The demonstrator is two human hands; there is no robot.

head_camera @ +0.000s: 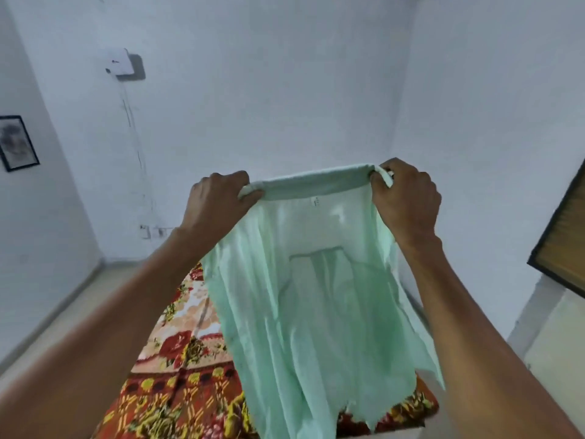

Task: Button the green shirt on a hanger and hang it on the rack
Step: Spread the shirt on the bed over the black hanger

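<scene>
The pale green shirt [304, 312] hangs in the air in front of me, held up by its collar band, its open inside facing me. My left hand [218, 201] pinches the left end of the collar. At the right end, my right hand [408, 198] grips the fabric. The collar is stretched straight between the two hands. The shirt's body droops down over the bed, and its lower hem is ragged in outline. No hanger and no rack are in view.
Below the shirt lies a bed with a red and yellow floral cover [177, 369]. White walls stand behind. A switch plate [122, 63] and a framed picture [17, 142] are at the left, and a dark-framed panel [563, 245] at the right.
</scene>
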